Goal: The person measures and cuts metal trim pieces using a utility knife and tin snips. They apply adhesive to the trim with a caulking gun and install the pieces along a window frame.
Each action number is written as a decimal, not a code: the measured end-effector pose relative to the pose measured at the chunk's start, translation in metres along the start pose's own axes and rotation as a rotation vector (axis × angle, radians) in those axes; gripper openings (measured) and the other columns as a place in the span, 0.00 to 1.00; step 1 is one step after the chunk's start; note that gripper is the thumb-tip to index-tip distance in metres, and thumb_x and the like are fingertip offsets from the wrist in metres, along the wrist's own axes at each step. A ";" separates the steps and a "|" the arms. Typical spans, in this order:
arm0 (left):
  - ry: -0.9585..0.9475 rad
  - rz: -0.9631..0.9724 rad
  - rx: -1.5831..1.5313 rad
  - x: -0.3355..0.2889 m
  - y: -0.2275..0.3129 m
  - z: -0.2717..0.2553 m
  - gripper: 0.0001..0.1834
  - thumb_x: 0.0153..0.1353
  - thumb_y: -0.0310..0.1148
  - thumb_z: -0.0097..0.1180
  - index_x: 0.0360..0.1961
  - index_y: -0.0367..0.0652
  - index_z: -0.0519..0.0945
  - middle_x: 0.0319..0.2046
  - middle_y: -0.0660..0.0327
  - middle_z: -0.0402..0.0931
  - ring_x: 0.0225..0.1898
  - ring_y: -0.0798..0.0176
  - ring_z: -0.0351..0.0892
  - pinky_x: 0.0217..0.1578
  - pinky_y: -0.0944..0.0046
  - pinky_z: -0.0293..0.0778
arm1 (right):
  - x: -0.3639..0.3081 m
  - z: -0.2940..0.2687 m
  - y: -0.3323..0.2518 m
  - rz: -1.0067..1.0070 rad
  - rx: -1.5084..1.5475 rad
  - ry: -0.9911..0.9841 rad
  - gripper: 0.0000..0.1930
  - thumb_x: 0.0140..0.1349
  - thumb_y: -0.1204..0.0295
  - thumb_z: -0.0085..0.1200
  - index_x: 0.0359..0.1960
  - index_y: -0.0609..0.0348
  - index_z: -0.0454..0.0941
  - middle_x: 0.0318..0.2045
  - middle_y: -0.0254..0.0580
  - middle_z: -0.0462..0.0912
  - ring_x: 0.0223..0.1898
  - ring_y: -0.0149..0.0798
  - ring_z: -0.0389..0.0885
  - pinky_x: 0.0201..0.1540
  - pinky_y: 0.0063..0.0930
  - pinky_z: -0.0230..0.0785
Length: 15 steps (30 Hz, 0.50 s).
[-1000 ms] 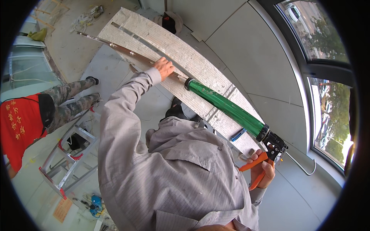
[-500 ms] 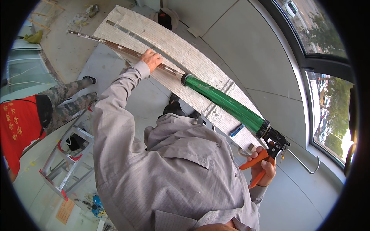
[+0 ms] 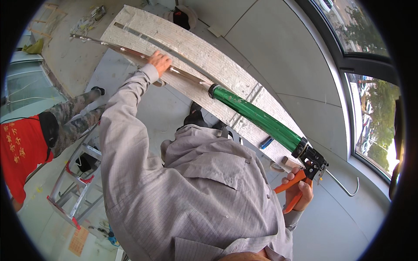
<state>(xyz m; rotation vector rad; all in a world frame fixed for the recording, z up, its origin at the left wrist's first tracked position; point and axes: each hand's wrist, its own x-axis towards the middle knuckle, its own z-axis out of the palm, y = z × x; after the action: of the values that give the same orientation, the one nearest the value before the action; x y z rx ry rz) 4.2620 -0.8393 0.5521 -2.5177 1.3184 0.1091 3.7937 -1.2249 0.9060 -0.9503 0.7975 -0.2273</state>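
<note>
My right hand (image 3: 300, 191) is wrapped round the orange handles (image 3: 291, 182) of a caulking gun with a long green barrel (image 3: 257, 115). The gun slants up to the left from my right side, over a pale, worn plank. Its front end meets a long, thin brown strip (image 3: 124, 49) dotted with white blobs, though the nozzle itself is hard to make out. My left hand (image 3: 160, 62) is closed over the strip, ahead of the barrel. A bent metal rod (image 3: 344, 185) sticks out behind the gun.
The plank (image 3: 226, 65) has a long slot; a blue tool (image 3: 267, 142) lies near its close end. At left are a person in a red shirt (image 3: 24, 145) and a stepladder (image 3: 78, 187). A grey wall (image 3: 265, 48) and windows (image 3: 374, 117) rise at right.
My left hand has shifted up and left, farther from the barrel, and more white blobs show beside it. The gun stays in my right hand, little moved. The view has shifted slightly.
</note>
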 end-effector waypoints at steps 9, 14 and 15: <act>0.251 0.126 -0.267 0.023 0.054 -0.014 0.05 0.54 0.25 0.58 0.32 0.48 0.80 0.36 0.55 0.76 0.44 0.52 0.80 0.60 0.50 0.67 | -0.002 0.004 -0.010 0.008 -0.056 -0.018 0.31 0.56 0.75 0.54 0.64 0.67 0.67 0.46 0.49 0.79 0.43 0.41 0.81 0.42 0.41 0.78; 0.235 0.078 -0.177 0.015 0.033 -0.011 0.08 0.57 0.26 0.58 0.37 0.50 0.82 0.39 0.55 0.78 0.46 0.52 0.80 0.61 0.51 0.67 | -0.002 0.006 -0.010 0.001 -0.069 -0.051 0.30 0.55 0.75 0.55 0.62 0.69 0.68 0.46 0.50 0.79 0.43 0.43 0.81 0.43 0.43 0.78; 0.238 0.068 -0.153 0.013 0.028 -0.011 0.08 0.58 0.27 0.58 0.38 0.51 0.82 0.39 0.56 0.78 0.47 0.54 0.81 0.61 0.53 0.66 | -0.002 0.006 -0.009 0.002 -0.082 -0.051 0.30 0.55 0.75 0.55 0.62 0.69 0.68 0.47 0.50 0.79 0.43 0.43 0.81 0.43 0.43 0.78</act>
<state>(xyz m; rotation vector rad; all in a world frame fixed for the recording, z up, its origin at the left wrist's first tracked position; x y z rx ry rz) 4.2462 -0.8677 0.5539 -2.6805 1.5408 -0.0813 3.7979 -1.2259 0.9161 -1.0285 0.7659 -0.1691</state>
